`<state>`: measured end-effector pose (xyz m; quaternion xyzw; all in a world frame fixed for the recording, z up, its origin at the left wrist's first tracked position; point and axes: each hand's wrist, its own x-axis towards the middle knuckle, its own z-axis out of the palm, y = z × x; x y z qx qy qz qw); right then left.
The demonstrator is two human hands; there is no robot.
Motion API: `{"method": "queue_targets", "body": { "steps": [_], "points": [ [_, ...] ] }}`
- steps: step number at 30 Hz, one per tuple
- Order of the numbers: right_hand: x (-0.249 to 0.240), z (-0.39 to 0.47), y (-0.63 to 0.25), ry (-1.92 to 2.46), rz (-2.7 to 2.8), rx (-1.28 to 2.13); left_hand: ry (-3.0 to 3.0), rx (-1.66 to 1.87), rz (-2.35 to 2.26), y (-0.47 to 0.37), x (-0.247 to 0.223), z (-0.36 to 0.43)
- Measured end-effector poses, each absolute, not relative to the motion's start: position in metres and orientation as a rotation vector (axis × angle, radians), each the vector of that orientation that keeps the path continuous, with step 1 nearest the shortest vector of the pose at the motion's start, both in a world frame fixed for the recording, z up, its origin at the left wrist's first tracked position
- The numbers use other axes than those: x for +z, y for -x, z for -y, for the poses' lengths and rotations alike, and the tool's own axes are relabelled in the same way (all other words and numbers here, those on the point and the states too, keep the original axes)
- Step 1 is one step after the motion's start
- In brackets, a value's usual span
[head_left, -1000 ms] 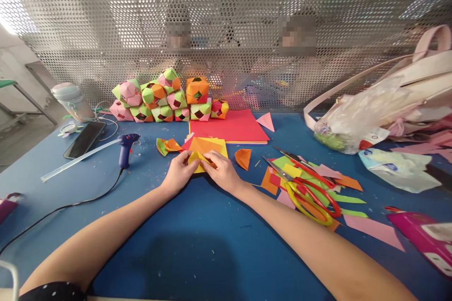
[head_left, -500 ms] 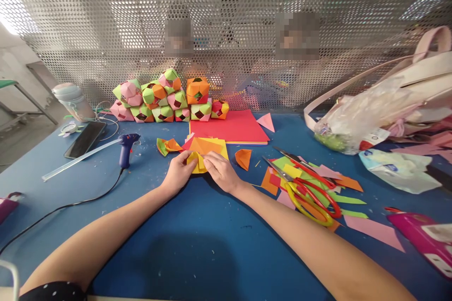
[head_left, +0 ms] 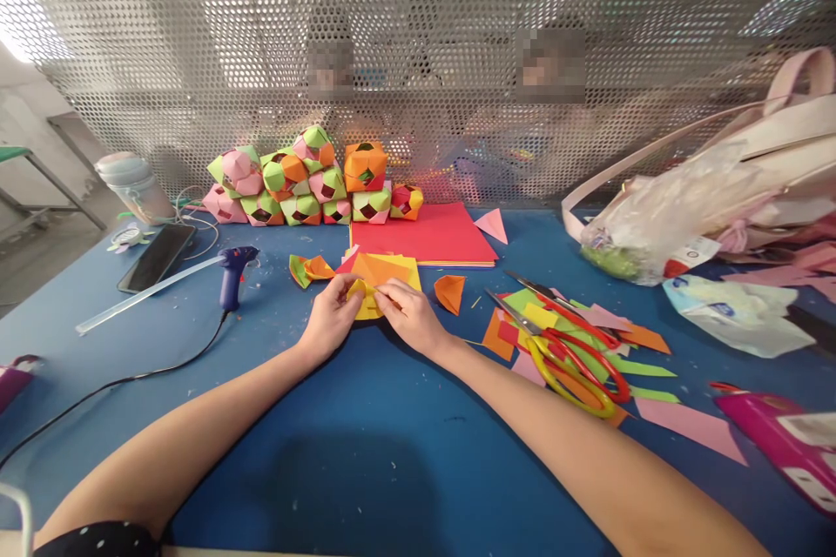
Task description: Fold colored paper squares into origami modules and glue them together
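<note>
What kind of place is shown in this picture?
Probably a shared craft workspace: a glue gun, scissors among paper scraps, and folded paper balls stacked against a perforated metal divider.

Blue table (head_left: 366, 400); red-topped paper stack (head_left: 421, 235); black sleeve (head_left: 97, 540), white-dotted.

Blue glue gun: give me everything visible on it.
The glue gun is dark blue, plastic-looking, with a small red part by the handle. It seems to lie on its side on the blue table, nozzle right, handle towards the wearer. A long translucent stick leaves its rear; a black cable runs from the handle's end.
</note>
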<state>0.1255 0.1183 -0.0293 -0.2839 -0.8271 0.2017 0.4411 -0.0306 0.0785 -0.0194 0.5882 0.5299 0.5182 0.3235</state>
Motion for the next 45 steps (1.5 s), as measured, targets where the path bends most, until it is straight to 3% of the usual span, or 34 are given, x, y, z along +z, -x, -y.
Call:
{"method": "queue_targets", "body": {
  "steps": [28,45],
  "points": [
    [-0.0255,-0.1202,-0.1271,0.749,1.944,0.612,-1.427,1.303,-1.373,0.0352,-0.0183,-0.0836],
    [-0.0283,-0.1218,-0.1262,0.717,1.926,0.510,-1.483,1.282,-1.405,0.0336,-0.0152,-0.0807]
  ]
}}
